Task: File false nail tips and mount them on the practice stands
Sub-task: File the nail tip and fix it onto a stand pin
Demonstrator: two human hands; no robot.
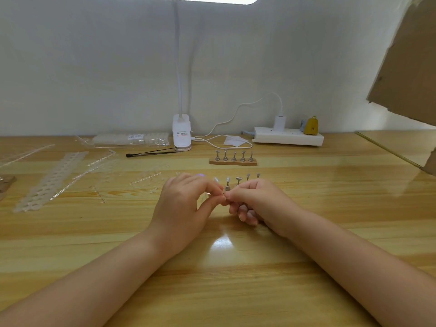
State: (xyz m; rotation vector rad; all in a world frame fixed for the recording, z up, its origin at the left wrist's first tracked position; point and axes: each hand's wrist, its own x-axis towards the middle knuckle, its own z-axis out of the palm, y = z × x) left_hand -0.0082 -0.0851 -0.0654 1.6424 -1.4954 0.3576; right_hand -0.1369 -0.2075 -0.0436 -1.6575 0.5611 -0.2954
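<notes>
A glossy yellow wooden desk (306,208) is backed by a white wall (94,67). Five metal stands (234,156) are counted on one wooden base (233,162). Something tiny, unidentifiable, is pinched between left hand (186,204) and right hand (257,204).

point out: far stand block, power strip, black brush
far stand block (233,162), head view, front face of the wooden base.
power strip (289,137), head view, white top surface.
black brush (151,152), head view, middle of the handle.

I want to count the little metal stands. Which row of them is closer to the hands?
The near row of stands, right behind the fingertips of both hands. The other row sits farther back on a wooden base, nearer the lamp clip.
</notes>
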